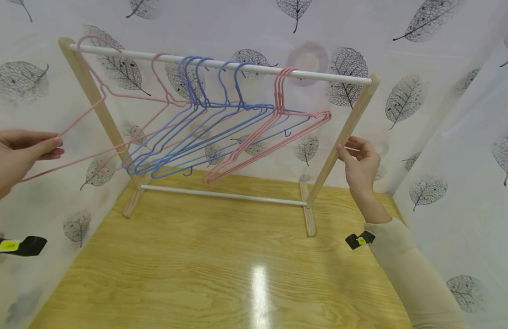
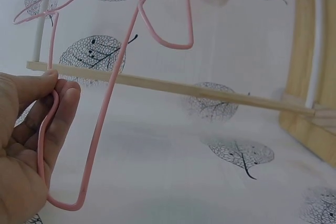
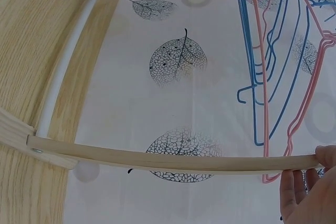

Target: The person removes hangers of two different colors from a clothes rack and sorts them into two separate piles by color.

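A small clothes rack has a white top rail [image 1: 319, 76] between two pale wooden posts. At the rack's left end, my left hand [image 1: 15, 157] pinches the outer end of a pink hanger [image 2: 98, 129] between thumb and fingers; its hook is over the rail. My right hand [image 1: 362, 167] grips the right wooden post [image 3: 157, 161], thumb in front and fingers behind. Another pink hanger [image 1: 168, 98] hangs just right of the held one. Several blue hangers [image 1: 227, 91] are bunched mid-rail, and a cluster of pink hangers [image 1: 280, 93] hangs towards the right.
The rack's feet [image 1: 308, 219] stand on a yellow wood-grain table [image 1: 175, 274]. A white lower bar [image 1: 225, 196] joins the posts near the bottom. Behind and at both sides hangs a pale sheet [image 1: 443, 137] printed with leaves.
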Demonstrator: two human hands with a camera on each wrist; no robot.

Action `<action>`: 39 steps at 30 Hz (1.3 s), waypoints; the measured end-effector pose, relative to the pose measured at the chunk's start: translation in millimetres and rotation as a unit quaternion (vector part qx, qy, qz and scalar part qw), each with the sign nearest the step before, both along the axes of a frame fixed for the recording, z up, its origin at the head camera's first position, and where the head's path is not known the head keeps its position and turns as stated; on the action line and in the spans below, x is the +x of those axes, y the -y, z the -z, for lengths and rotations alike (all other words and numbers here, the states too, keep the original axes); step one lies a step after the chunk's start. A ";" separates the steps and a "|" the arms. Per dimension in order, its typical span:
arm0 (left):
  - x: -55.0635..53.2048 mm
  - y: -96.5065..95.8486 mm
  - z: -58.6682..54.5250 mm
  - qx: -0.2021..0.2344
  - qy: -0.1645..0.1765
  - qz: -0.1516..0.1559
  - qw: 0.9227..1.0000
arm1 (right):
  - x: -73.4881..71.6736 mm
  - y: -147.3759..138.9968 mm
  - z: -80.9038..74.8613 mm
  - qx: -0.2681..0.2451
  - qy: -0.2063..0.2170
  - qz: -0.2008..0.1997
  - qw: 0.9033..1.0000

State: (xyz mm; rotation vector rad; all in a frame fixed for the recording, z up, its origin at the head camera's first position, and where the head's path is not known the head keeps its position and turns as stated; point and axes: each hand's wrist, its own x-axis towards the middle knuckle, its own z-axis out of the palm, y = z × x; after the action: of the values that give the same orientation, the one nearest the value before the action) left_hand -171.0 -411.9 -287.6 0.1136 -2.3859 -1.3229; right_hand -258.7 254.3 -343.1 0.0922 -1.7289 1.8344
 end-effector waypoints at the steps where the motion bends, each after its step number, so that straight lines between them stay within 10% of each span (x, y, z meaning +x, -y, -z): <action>1: 1.7 0.8 0.8 -0.009 0.011 -0.011 1.000 | 0.1 -0.1 -0.1 -0.002 0.000 -0.001 1.000; 10: 19.5 10.5 16.0 -0.014 0.011 -0.005 1.000 | -0.1 -0.1 -0.4 -0.002 -0.001 -0.003 1.000; 28: 43.5 8.0 63.1 -0.092 0.131 -0.015 0.987 | 1.6 -0.8 0.2 0.000 0.006 0.001 1.000; 39: 51.8 10.4 108.1 -0.079 0.155 0.047 0.984 | 0.9 -0.7 -0.1 0.002 0.006 0.001 1.000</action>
State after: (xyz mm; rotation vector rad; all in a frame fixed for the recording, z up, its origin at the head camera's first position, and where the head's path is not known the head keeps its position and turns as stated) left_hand -119.2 -422.3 -395.7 0.1732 -2.7800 -1.2245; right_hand -257.9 255.0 -343.1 0.0800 -1.7414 1.8328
